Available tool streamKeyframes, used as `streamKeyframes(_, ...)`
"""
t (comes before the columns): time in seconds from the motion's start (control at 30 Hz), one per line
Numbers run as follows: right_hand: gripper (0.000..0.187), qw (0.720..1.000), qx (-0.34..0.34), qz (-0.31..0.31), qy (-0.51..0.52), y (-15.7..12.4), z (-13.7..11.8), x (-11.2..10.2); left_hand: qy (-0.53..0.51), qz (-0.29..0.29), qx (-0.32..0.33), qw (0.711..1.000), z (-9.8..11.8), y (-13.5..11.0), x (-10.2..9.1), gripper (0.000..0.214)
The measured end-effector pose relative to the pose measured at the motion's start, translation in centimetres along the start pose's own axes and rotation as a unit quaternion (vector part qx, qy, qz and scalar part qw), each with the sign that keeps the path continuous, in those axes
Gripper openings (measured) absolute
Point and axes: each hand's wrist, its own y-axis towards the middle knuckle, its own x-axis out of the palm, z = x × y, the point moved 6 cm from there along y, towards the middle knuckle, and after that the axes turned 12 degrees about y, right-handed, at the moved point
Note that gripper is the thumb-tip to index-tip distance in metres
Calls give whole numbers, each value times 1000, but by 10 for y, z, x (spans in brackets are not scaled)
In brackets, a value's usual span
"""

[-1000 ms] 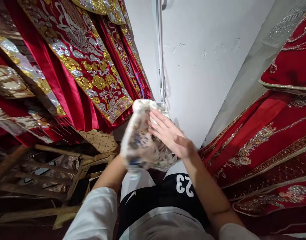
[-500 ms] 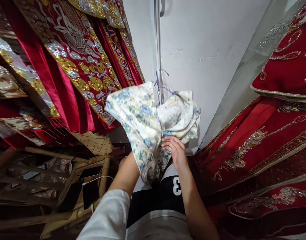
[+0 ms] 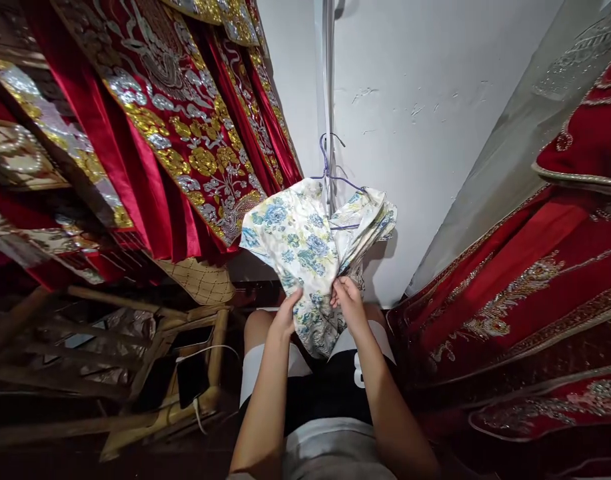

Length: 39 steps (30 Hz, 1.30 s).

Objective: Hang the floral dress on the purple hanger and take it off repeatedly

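Note:
A white short-sleeved garment (image 3: 302, 247) with blue and yellow flowers hangs in front of my knees; whether it is a dress or a blouse I cannot tell. A thin purple hanger (image 3: 348, 181) holds up its shoulders, with the hook near a pale vertical strip. At the garment's left side, my left hand (image 3: 285, 317) grips the cloth, thumb in front and fingers hidden behind. My right hand (image 3: 349, 305) pinches the edge of the front opening between thumb and bent fingers. Cloth folds hide the inside of the garment's lower part.
Red robes with gold and silver embroidery (image 3: 200, 143) hang on the left. More red beaded garments (image 3: 525, 287) hang on the right. A white wall (image 3: 410, 67) stands behind. At lower left, a wooden chair (image 3: 218, 347) bears dark phones (image 3: 192, 381) and a white cable (image 3: 215, 347).
My left hand has come out from under the garment and now grips its left side. The cloth has settled and the hanger shows more. My right hand stays at the front edge.

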Motion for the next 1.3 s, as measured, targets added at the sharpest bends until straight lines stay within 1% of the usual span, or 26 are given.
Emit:
streamKeyframes(0.07, 37, 1000, -10, -21, -11, -4, -3, 8, -16, 4, -8, 1000, 0, -2, -3, 51)
streamKeyframes(0.13, 35, 999, -17, -30, -16, -7, -8, 11, -17, 4, -1, 1000, 2, -2, -3, 52)
streamKeyframes(0.27, 30, 999, -3, -26, -21, -9, -16, 6, -24, 10, 0, 1000, 2, -3, 4, 52)
streamKeyframes(0.33, 28, 999, -11, -29, -21, -9, -19, 3, -24, 15, -9, 1000, 1, -4, 6, 50)
streamKeyframes(0.47, 24, 999, -34, -21, -19, -11, -23, 0, -7, 19, -26, 999, -3, -6, 8, 40)
streamKeyframes(0.53, 23, 999, -30, -16, -18, -11, -22, -1, 7, 27, -28, 999, -6, -7, 6, 38)
streamKeyframes(0.6, 24, 999, -29, -17, -16, -11, -22, -2, 31, 48, -29, 998, -9, -5, -1, 40)
streamKeyframes(0.67, 26, 999, -38, -22, -13, -11, -23, -2, 64, 89, -17, 994, -9, 0, -18, 42)
streamKeyframes(0.7, 27, 999, -43, -28, -15, -12, -24, -2, 85, 109, 2, 990, -6, 3, -29, 42)
streamKeyframes(0.77, 27, 998, -47, -43, -26, -13, -24, -2, 146, 148, 68, 976, 5, 9, -53, 40)
streamKeyframes(0.8, 26, 997, -49, -49, -33, -13, -24, -2, 179, 177, 108, 962, 13, 10, -65, 41)
streamKeyframes(0.83, 25, 997, -49, -51, -36, -13, -23, -2, 205, 218, 145, 943, 20, 9, -77, 42)
streamKeyframes(0.9, 22, 998, -45, -42, -29, -14, -20, -2, 231, 321, 201, 896, 32, -1, -94, 41)
streamKeyframes(0.93, 19, 998, -42, -35, -21, -14, -19, -2, 234, 362, 218, 876, 35, -7, -96, 39)
streamKeyframes(0.97, 17, 999, -36, -30, -13, -14, -17, -1, 238, 379, 229, 864, 38, -13, -93, 35)
streamKeyframes(1.0, 16, 999, -27, -31, -7, -14, -15, 1, 249, 367, 237, 864, 39, -17, -84, 32)
streamKeyframes(1.03, 15, 999, -17, -35, -3, -15, -13, 3, 268, 323, 239, 876, 39, -18, -69, 29)
streamKeyframes(1.07, 14, 999, -5, -46, -2, -15, -11, 6, 289, 249, 237, 893, 38, -17, -50, 27)
streamKeyframes(1.1, 14, 998, 7, -61, -9, -15, -9, 9, 307, 160, 230, 909, 35, -15, -28, 23)
streamKeyframes(1.13, 15, 997, 19, -75, -24, -14, -8, 12, 319, 74, 220, 919, 31, -14, -7, 19)
streamKeyframes(1.17, 16, 995, 25, -86, -47, -13, -7, 14, 325, 6, 213, 921, 28, -14, 10, 17)
streamKeyframes(1.2, 18, 992, 26, -93, -76, -11, -8, 14, 330, -36, 212, 919, 27, -14, 23, 16)
streamKeyframes(1.23, 19, 989, 25, -100, -106, -8, -10, 15, 336, -49, 218, 915, 27, -13, 30, 16)
streamKeyframes(1.3, 21, 979, 23, -123, -159, -2, -16, 15, 362, -30, 244, 899, 29, -10, 36, 13)
